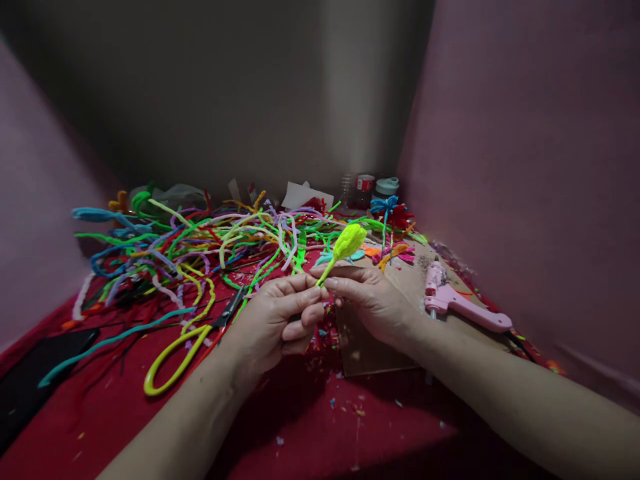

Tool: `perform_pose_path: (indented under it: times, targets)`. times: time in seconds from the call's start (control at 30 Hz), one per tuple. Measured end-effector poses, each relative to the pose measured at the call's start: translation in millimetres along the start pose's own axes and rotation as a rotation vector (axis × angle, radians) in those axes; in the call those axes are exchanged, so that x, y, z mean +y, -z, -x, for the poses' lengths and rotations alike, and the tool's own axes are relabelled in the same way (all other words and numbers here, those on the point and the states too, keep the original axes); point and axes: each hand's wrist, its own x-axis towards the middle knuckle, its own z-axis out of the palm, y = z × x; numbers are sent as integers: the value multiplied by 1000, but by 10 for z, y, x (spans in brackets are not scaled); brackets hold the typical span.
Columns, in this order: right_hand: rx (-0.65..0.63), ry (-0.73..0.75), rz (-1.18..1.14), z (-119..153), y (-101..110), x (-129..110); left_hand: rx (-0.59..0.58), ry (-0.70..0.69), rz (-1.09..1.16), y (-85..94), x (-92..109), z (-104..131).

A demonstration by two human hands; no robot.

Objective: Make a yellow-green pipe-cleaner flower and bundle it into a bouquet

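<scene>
One fuzzy yellow-green bud [350, 241] on a thin stem is up in front of the person, above the table, its head tilted up and to the right. Two hands have hold of it low on the stem: the left hand [283, 313] pinches with thumb and forefinger, its other fingers loosely curled, and the right hand [373, 300] is closed thumb to finger just beside it. Beneath the right hand lies one cardboard sheet [373, 357], bearing one pink glue gun [445, 298]. Left of the left hand lies one pair of yellow-handled scissors [204, 331]. Behind spreads a heap of coloured fuzzy stems [240, 230], too tangled to count, all on one red cloth [310, 440].
</scene>
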Motion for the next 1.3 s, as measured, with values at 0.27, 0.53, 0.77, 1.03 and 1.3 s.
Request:
perform_pose_path:
  times: [0.27,0.53,0.77,1.03,1.3]
  targets:
    - [98,9,-78,7,-35,32,151,-140,-420,-60,-49,-7]
    - [272,24,11,21,-39,92,469,-854,-1470,-5,-284,-61]
    - [204,11,3,29,-62,42,453,-852,-1403,-61,-242,-55]
    - [76,-31,-57,21,-16,42,397,-538,-988,-126,-123,5]
    - [36,1,28,6,34,7,220,-281,-505,-166,-54,28]
